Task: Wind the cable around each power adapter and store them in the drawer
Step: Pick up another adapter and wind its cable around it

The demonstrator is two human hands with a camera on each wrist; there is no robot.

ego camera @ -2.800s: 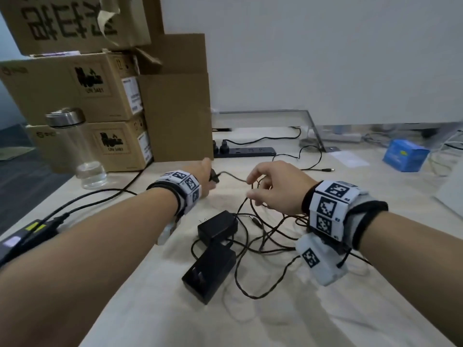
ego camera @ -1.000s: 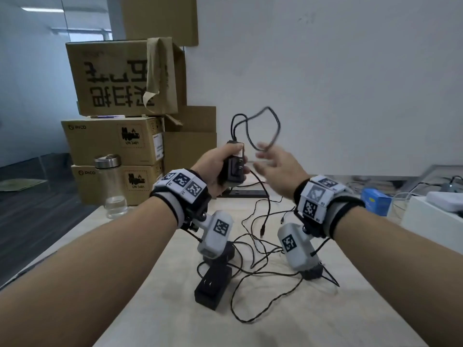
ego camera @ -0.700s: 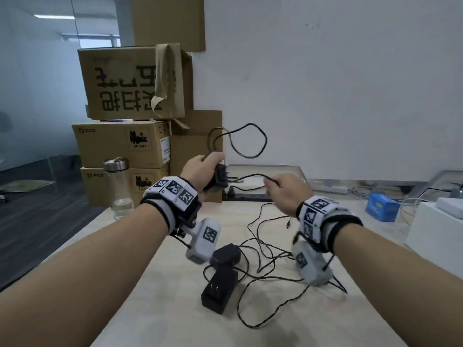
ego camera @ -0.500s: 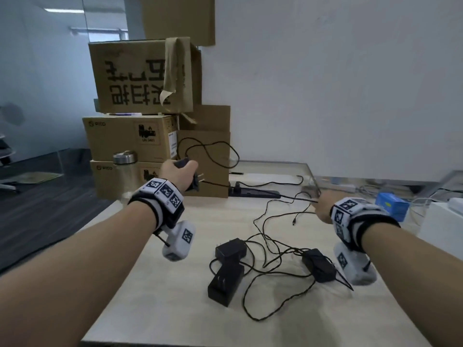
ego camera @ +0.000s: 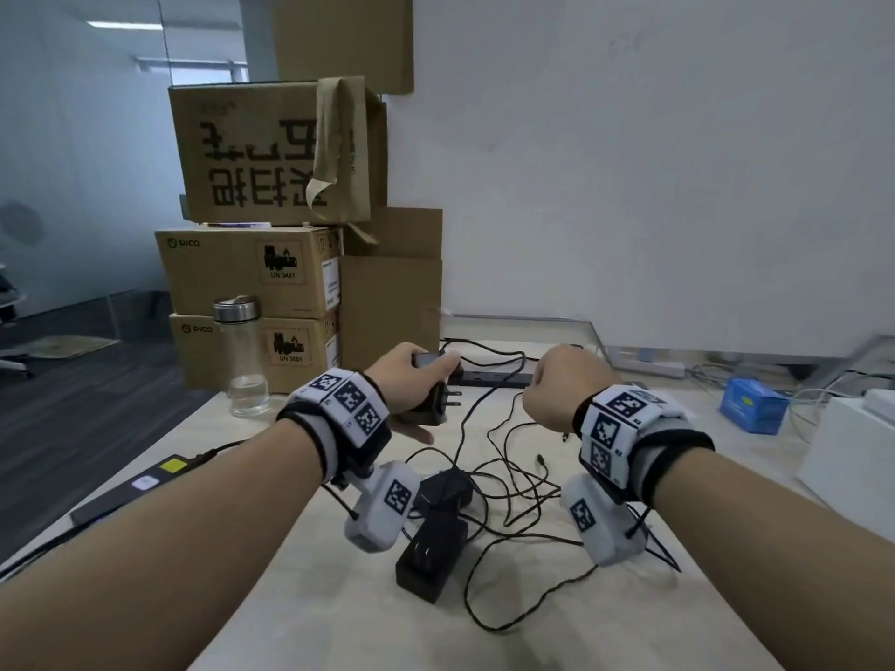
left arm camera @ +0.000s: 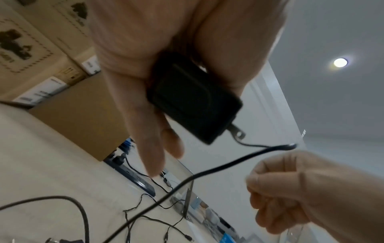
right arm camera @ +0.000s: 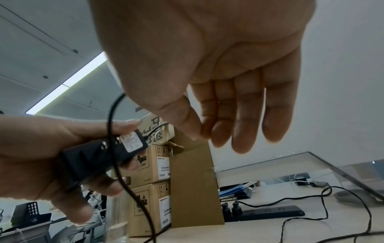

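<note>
My left hand (ego camera: 411, 380) grips a black power adapter (ego camera: 436, 404) above the table, prongs pointing right. The left wrist view shows the adapter (left arm camera: 193, 102) held in my palm. Its thin black cable (left arm camera: 207, 172) runs from the adapter to my right hand (ego camera: 552, 380), which pinches it between thumb and forefinger close beside the left hand. In the right wrist view the cable (right arm camera: 116, 164) crosses over the adapter (right arm camera: 99, 157). Two more black adapters (ego camera: 445, 491) (ego camera: 431, 559) lie on the table among tangled cables (ego camera: 513, 486).
Stacked cardboard boxes (ego camera: 252, 278) and a glass bottle (ego camera: 244, 360) stand at the back left. A black power strip (ego camera: 489, 378) lies behind my hands. A blue box (ego camera: 753, 404) and a white box (ego camera: 852, 452) sit at the right. A dark device (ego camera: 126, 491) lies at the left edge.
Both hands have come down from head height. My right hand, stretched far right with the cable half a second ago, has swung back beside the left hand.
</note>
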